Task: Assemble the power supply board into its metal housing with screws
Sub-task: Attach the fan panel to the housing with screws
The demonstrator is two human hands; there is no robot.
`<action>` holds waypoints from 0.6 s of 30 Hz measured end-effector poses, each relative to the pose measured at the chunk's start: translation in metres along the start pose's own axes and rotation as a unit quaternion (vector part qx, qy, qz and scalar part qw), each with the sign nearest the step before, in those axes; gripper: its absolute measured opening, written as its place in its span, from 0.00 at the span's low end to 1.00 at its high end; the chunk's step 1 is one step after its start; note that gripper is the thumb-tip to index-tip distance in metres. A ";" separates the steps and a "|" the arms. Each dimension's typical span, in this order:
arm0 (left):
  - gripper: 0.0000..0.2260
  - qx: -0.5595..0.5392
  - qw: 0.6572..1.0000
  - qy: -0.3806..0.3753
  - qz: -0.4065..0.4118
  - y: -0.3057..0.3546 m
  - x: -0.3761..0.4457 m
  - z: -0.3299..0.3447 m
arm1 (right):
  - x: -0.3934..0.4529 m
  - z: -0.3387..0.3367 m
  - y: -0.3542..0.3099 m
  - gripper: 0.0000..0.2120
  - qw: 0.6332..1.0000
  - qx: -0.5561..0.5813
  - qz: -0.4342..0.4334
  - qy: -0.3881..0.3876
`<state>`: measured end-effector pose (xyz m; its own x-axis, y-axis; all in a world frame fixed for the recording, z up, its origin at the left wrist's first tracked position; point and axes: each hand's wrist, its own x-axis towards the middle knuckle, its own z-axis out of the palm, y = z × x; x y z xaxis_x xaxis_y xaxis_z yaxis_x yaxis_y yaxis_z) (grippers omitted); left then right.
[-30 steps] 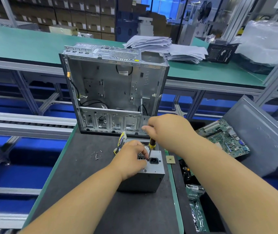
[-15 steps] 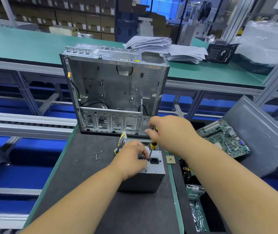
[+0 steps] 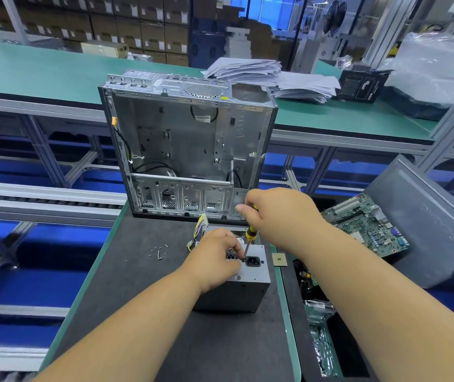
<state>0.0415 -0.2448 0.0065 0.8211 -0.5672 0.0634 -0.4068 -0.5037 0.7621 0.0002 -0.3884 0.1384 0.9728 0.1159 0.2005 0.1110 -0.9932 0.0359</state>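
A grey metal power supply box [image 3: 250, 285] stands on the dark mat, its socket face turned up. My left hand [image 3: 214, 257] rests on that top face, fingers pinched beside the black power socket [image 3: 252, 261]. My right hand [image 3: 278, 213] grips a yellow-and-black screwdriver [image 3: 250, 235] held nearly upright, its tip touching the top face next to the socket. Coloured cables [image 3: 200, 227] come out of the box's far side. Several loose screws [image 3: 159, 250] lie on the mat to the left.
An open, empty computer case [image 3: 187, 144] stands just behind the box. A small square chip [image 3: 279, 260] lies at the mat's right edge. To the right, a motherboard [image 3: 369, 224] leans on a grey panel [image 3: 435, 216]. Paper stacks [image 3: 270, 75] sit on the green bench behind.
My right hand has shifted slightly on the screwdriver handle, as if turning it. The tip stays at the same spot; my left hand and the box have not moved.
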 end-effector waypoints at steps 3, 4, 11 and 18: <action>0.11 0.002 1.000 -0.001 -0.002 0.001 0.000 0.000 | 0.000 0.001 -0.001 0.12 0.996 0.085 0.006 -0.017; 0.11 0.002 1.000 -0.001 -0.002 0.001 0.000 0.000 | 0.000 0.000 -0.002 0.14 0.993 0.111 0.003 -0.026; 0.11 0.013 1.000 -0.007 0.000 0.001 0.000 -0.001 | 0.000 -0.001 -0.002 0.15 1.000 0.020 -0.001 -0.010; 0.13 0.021 1.000 -0.006 0.000 0.000 0.001 -0.001 | 0.000 -0.003 -0.004 0.17 0.988 0.145 0.001 -0.045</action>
<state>0.0424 -0.2447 0.0067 0.8163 -0.5750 0.0561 -0.4242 -0.5305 0.7339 -0.0007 -0.3847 0.1414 0.9859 0.1246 0.1119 0.1492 -0.9569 -0.2491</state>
